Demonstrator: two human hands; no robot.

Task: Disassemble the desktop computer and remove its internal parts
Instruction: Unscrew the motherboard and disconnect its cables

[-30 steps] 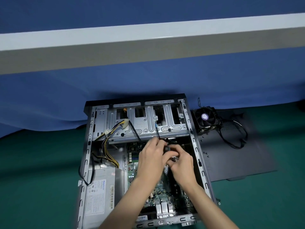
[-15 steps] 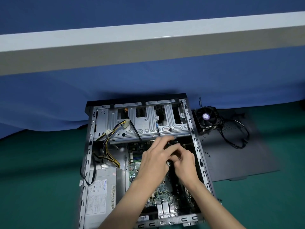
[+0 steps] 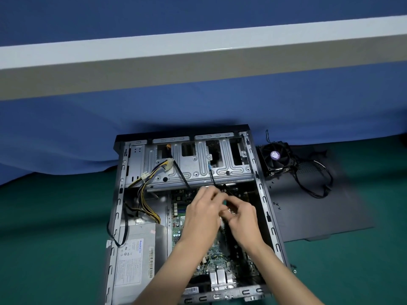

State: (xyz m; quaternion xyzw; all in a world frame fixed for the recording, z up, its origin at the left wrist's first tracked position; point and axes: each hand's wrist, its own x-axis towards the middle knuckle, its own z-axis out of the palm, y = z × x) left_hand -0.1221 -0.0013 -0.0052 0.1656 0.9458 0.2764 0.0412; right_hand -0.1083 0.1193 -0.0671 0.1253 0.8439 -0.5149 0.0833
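Computer case (image 3: 119, 194) lies open on the green mat (image 3: 55, 216), with the side panel (image 3: 319, 216) and fan (image 3: 276, 158) just to its right. We see both hands meeting over the motherboard (image 3: 178, 216), same spot as before. Left hand (image 3: 202, 216): its fingers reached toward the drive cage (image 3: 198, 170) half a second ago and are now curled; too blurred to tell what it holds. Right hand (image 3: 242, 219) pinches a small metal part (image 3: 231, 211).

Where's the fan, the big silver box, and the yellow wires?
fan (image 3: 275, 155): head view, on its purple centre sticker.
big silver box (image 3: 128, 260): head view, on its white label.
yellow wires (image 3: 142, 194): head view, mid-bundle.
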